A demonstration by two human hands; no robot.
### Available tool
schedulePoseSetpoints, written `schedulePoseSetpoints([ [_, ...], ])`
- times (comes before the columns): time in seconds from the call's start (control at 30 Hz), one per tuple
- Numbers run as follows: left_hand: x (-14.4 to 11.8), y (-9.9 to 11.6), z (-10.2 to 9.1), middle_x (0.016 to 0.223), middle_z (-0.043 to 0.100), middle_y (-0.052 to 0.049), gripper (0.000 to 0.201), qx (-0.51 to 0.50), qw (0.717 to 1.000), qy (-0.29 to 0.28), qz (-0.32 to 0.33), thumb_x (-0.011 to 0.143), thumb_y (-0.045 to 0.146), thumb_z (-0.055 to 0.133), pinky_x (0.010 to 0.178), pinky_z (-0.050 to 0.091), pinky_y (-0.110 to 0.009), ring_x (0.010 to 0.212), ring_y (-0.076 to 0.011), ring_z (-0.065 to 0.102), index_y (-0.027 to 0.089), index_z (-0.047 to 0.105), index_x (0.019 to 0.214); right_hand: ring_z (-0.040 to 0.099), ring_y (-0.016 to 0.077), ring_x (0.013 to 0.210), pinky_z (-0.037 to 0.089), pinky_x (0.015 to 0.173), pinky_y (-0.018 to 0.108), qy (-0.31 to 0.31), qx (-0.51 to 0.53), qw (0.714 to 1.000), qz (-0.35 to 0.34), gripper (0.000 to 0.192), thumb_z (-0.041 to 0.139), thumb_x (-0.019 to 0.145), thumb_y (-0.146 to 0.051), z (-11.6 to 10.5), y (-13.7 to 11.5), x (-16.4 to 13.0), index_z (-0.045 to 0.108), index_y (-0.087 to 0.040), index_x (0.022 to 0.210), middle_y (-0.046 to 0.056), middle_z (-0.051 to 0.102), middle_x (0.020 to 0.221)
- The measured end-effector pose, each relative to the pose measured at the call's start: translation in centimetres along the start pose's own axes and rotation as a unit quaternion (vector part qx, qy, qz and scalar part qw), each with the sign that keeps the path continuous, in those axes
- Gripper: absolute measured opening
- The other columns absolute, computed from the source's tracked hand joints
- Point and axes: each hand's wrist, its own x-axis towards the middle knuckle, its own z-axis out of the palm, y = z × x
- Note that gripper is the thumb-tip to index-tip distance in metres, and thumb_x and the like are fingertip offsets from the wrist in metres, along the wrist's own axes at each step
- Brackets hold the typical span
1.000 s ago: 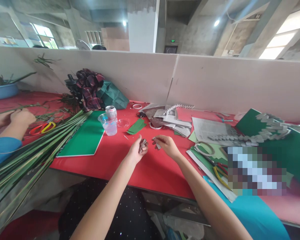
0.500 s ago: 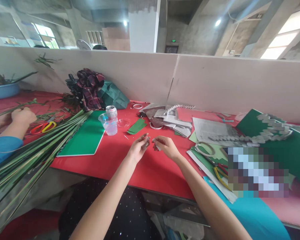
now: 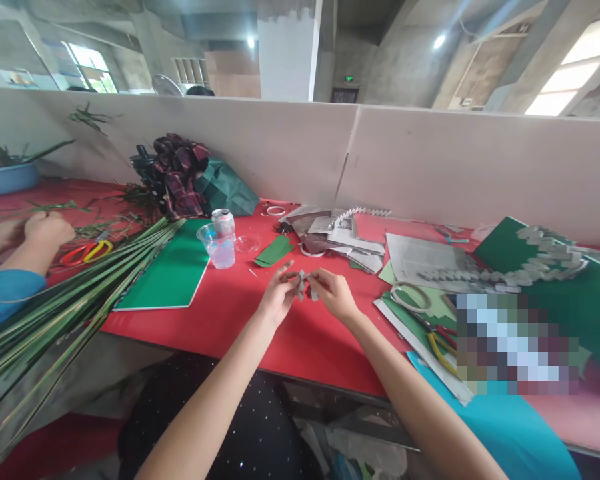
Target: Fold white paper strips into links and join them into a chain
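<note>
Just above the red tabletop (image 3: 240, 320), my left hand (image 3: 277, 293) is closed on a small folded grey paper piece (image 3: 301, 285). Close beside it, my right hand (image 3: 334, 291) pinches another small grey paper strip (image 3: 315, 294). The two pieces meet or nearly touch between my fingertips; whether they are joined I cannot tell. Beyond my hands lie green paper slips (image 3: 274, 251). To the right, a zigzag chain of folded grey paper (image 3: 510, 275) rests over printed sheets (image 3: 425, 257) and a green folder.
At left are a plastic cup (image 3: 221, 250), a can (image 3: 223, 221), a green notebook (image 3: 165, 280) and long leaves (image 3: 95, 280). A co-worker's hands (image 3: 47, 230) are at the far left, near orange-and-yellow scissors (image 3: 87, 252). Yellow-handled scissors (image 3: 443, 350) and a tape roll (image 3: 410, 298) lie at right.
My hands have drawn slightly closer together, and the grey paper pieces now show more plainly between my fingers. The left fingers have lifted a little. The view has shifted slightly.
</note>
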Motion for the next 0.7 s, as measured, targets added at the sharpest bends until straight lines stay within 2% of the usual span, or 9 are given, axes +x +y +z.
schedulePoseSetpoints([
  [0.17, 0.15, -0.16, -0.22, 0.071, 0.064, 0.002, 0.047, 0.017, 1.000, 0.008, 0.012, 0.062, 0.004, 0.075, 0.050, 0.046, -0.021, 0.057, -0.0106, 0.061, 0.015, 0.053, 0.102, 0.057, 0.0126, 0.055, 0.042, 0.058, 0.022, 0.017, -0.035, 0.999, -0.010, 0.024, 0.046, 0.090, -0.033, -0.24, 0.08, 0.03, 0.057, -0.019, 0.074, 0.001, 0.064, 0.062],
  [0.4, 0.08, -0.15, -0.17, 0.069, 0.063, 0.002, 0.044, 0.023, 1.000, 0.007, 0.005, 0.063, 0.005, 0.075, 0.051, 0.047, -0.022, 0.056, -0.0111, 0.061, 0.015, 0.053, 0.100, 0.058, 0.0134, 0.057, 0.043, 0.058, 0.022, 0.008, -0.037, 0.999, -0.012, 0.025, 0.046, 0.089, -0.031, -0.30, 0.25, 0.09, 0.065, -0.017, 0.080, 0.003, 0.066, 0.065],
  [0.53, -0.01, -0.21, -0.20, 0.070, 0.064, 0.001, 0.038, 0.028, 0.999, 0.016, -0.005, 0.063, 0.005, 0.075, 0.060, 0.051, -0.023, 0.063, -0.0114, 0.063, 0.014, 0.057, 0.095, 0.057, 0.0130, 0.058, 0.042, 0.058, 0.021, 0.017, -0.045, 0.999, -0.014, 0.025, 0.047, 0.088, -0.030, -0.24, 0.42, 0.07, 0.066, -0.017, 0.082, 0.003, 0.066, 0.067],
  [0.7, 0.05, -0.41, -0.33, 0.075, 0.065, -0.001, 0.030, 0.056, 0.997, 0.055, -0.015, 0.062, 0.003, 0.073, 0.070, 0.053, -0.027, 0.072, -0.0131, 0.064, 0.013, 0.060, 0.087, 0.054, 0.0129, 0.057, 0.041, 0.057, 0.022, 0.018, -0.053, 0.998, -0.009, 0.025, 0.047, 0.087, -0.032, -0.19, 0.41, 0.12, 0.066, -0.017, 0.081, 0.003, 0.065, 0.067],
])
